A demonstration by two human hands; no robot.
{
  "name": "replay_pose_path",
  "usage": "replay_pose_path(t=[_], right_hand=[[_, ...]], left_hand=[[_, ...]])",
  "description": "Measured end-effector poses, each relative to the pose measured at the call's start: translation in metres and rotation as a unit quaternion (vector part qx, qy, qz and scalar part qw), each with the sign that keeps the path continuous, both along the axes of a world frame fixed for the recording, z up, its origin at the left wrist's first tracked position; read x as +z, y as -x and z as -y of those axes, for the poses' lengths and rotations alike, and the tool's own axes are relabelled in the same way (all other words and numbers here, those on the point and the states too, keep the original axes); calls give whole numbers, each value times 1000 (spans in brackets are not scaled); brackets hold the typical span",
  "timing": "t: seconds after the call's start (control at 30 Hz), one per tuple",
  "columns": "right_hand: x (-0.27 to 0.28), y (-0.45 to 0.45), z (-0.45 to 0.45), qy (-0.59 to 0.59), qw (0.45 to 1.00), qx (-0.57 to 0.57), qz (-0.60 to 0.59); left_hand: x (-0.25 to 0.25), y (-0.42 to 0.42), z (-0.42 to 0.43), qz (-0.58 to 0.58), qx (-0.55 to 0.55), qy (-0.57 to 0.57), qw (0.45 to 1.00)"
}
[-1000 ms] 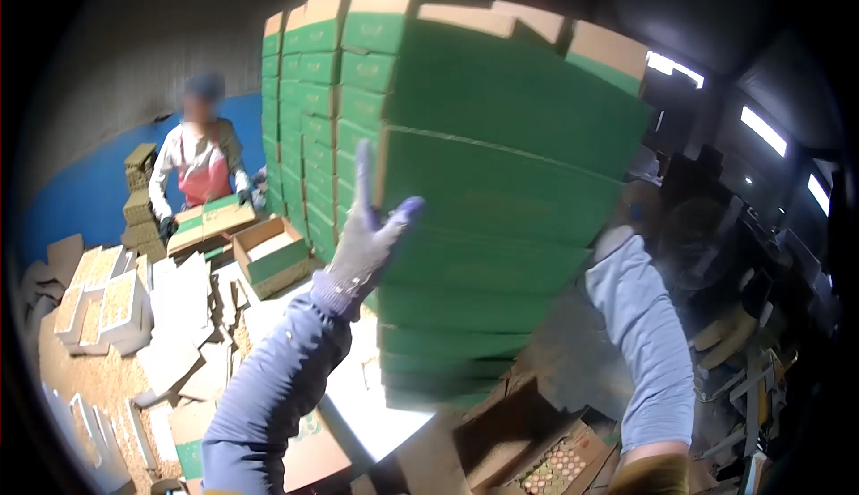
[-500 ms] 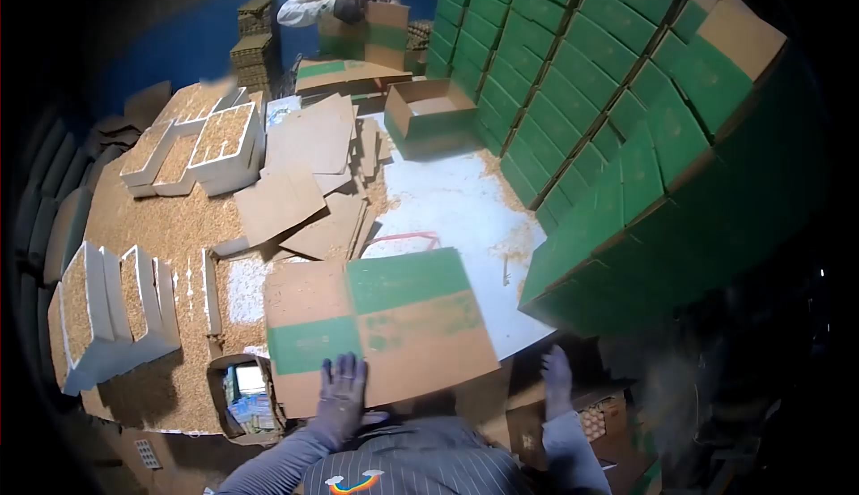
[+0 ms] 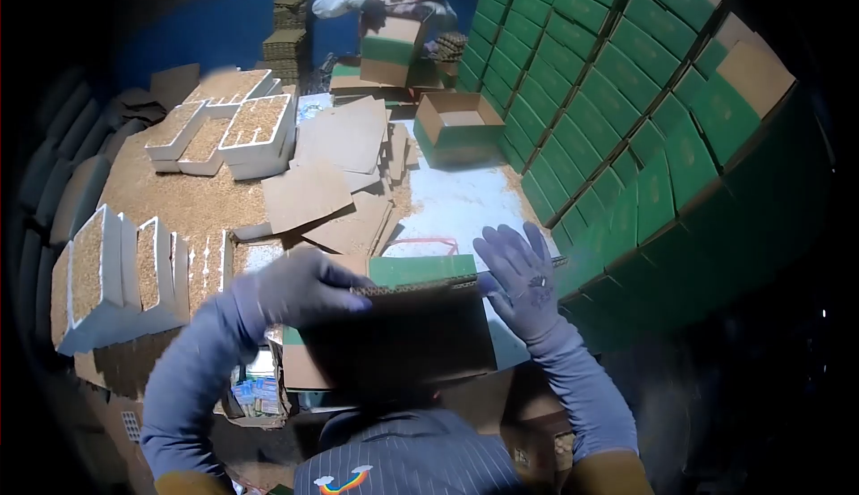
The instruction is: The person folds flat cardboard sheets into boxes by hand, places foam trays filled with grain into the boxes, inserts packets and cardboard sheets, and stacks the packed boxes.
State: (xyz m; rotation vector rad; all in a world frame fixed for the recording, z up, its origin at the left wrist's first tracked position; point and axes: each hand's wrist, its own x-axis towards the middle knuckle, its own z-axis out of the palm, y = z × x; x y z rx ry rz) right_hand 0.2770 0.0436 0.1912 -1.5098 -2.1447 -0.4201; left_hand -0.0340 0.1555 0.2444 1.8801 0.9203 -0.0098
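Note:
A green and brown cardboard box (image 3: 403,338) stands partly raised in front of me, a dark panel facing my body. My left hand (image 3: 300,291), gloved, has its fingers closed over the upper left edge, thumb on the near side. At the right end, my gloved right hand (image 3: 523,285) is spread with fingers pointing up and out; its thumb is by the corrugated edge. A green panel (image 3: 420,269) shows beyond that edge. Whether the brown and green cardboard under the left wrist belongs to the same box I cannot tell.
Flat cardboard sheets (image 3: 340,141) lie beyond, near an open green box (image 3: 461,128). White foam trays (image 3: 255,137) rest on grain-like material at left. Stacked green boxes (image 3: 617,74) wall the right side. Across the table a person (image 3: 389,3) handles another box.
The cardboard, flat before, now has a panel raised. My left hand has gone from lying on it to gripping its edge; my right hand has come up from below to its right end.

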Motion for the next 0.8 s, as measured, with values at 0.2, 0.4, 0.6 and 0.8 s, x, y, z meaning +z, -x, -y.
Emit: replay_pose_path(t=[0.2, 0.4, 0.6, 0.8], right_hand=[[-58, -17, -3, -240, 969, 59, 24], [22, 12, -42, 75, 907, 413, -38], [-59, 56, -45, 472, 798, 332, 174], [-21, -52, -1, 435, 855, 256, -117]], left_hand=[[-5, 21, -32, 40, 106, 34, 993], [25, -4, 35, 67, 52, -409, 908], [-110, -42, 5, -54, -264, -743, 612], [-121, -17, -13, -76, 189, -705, 679]])
